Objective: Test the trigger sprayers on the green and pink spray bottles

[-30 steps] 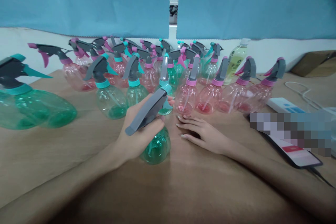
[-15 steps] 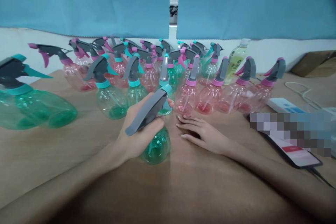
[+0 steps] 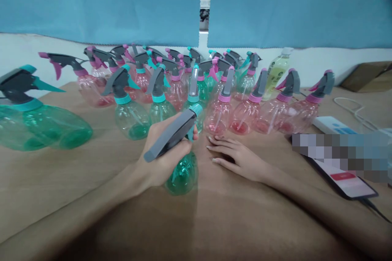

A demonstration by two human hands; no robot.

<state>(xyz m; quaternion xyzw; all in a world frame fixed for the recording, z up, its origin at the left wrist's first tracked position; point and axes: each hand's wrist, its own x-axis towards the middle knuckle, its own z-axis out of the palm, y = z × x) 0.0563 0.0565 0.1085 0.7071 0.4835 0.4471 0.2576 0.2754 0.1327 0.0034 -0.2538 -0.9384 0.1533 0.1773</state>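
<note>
My left hand (image 3: 162,153) is wrapped round the neck of a green spray bottle (image 3: 183,175), whose grey sprayer head with a teal nozzle points up and away to the right. The fingertips show beside its teal trigger. To the right, my right hand (image 3: 241,157) lies palm down on the wooden table (image 3: 220,220), fingers spread and holding nothing. Just beyond its fingertips stands a pink spray bottle (image 3: 218,118). Behind my left hand are a teal-collared bottle (image 3: 131,120) and another one (image 3: 161,110).
Several pink and green spray bottles crowd the back. Two green bottles overlap at the left (image 3: 72,130). A bottle with yellowish liquid (image 3: 277,73), a brown box (image 3: 367,76), a white cable (image 3: 352,108) and a phone (image 3: 352,185) are on the right.
The held bottle's sprayer head has tipped slightly, its nozzle a little lower and farther right. My right hand rests as before. The whole view has shifted slightly.
</note>
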